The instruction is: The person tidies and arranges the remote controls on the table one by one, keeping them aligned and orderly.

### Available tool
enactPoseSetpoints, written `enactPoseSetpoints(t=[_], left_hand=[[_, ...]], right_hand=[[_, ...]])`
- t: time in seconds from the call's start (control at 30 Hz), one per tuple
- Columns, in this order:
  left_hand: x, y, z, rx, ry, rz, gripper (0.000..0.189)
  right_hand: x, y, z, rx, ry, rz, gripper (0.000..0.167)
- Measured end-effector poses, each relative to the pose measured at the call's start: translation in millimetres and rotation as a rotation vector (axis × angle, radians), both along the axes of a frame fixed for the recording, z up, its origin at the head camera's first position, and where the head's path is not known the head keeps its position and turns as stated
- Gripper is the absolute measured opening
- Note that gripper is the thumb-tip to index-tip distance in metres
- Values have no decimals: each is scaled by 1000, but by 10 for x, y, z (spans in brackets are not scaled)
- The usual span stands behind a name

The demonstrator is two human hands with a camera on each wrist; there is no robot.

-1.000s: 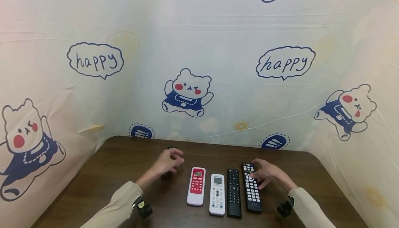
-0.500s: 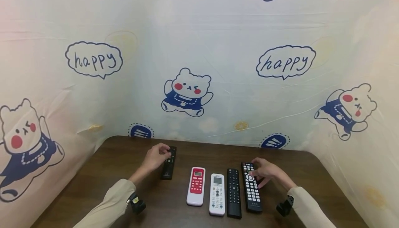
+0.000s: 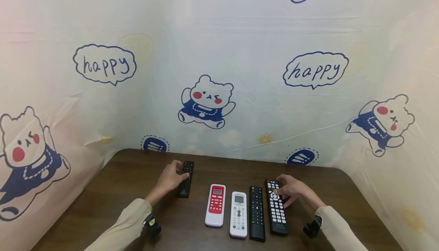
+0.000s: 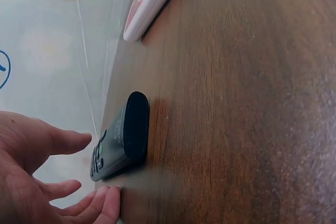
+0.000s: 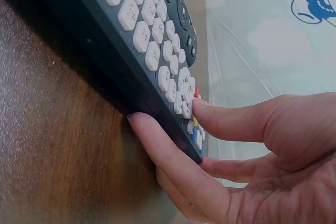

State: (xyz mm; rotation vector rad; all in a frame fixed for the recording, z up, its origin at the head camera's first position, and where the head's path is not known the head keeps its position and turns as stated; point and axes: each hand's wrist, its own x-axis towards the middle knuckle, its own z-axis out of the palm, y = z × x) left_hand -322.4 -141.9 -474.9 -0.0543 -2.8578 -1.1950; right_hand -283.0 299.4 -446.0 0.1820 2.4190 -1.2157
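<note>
In the head view, my left hand (image 3: 169, 177) is at the left side of a slim black remote control (image 3: 184, 188) lying on the table. Its thumb reaches over the buttons; in the left wrist view the thumb and fingers (image 4: 111, 203) are spread apart beside that remote, not closed round it. My right hand (image 3: 292, 188) holds the far end of a larger black remote with white buttons (image 3: 278, 215). The right wrist view shows the thumb (image 5: 231, 121) on its button face and the other fingers against its side edge.
Between the hands lie a red-and-white remote (image 3: 215, 207), a white remote with a small screen (image 3: 239, 215) and a plain black remote (image 3: 257, 215), roughly side by side. The brown wooden table (image 3: 137, 167) ends at a cartoon-printed cloth (image 3: 247, 60) behind and at the sides.
My left hand first draws back to the left, uncovering the slim black remote, then lowers its thumb over the buttons. The right hand stays on its remote.
</note>
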Motion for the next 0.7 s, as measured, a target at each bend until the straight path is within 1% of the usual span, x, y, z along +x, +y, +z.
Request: enactPoseSetpoints(t=[0.2, 0.43, 0.5, 0.57, 0.63, 0.7], left_hand=[[-36, 5, -33, -27, -14, 18, 56], [-33, 35, -50, -39, -37, 11, 61], [-33, 31, -41, -35, -62, 11, 63], [-36, 21, -21, -15, -109, 6, 64], [-48, 4, 3, 34, -170, -6, 64], [-63, -17, 40, 112, -226, -27, 61]], right_hand=[[-10, 2, 7, 7, -2, 6, 61], [-8, -6, -3, 18, 2, 0, 62], [-10, -6, -6, 12, 0, -2, 62], [-12, -5, -8, 3, -3, -3, 61], [-13, 2, -12, 1, -3, -5, 62], [-10, 10, -12, 2, 4, -4, 62]])
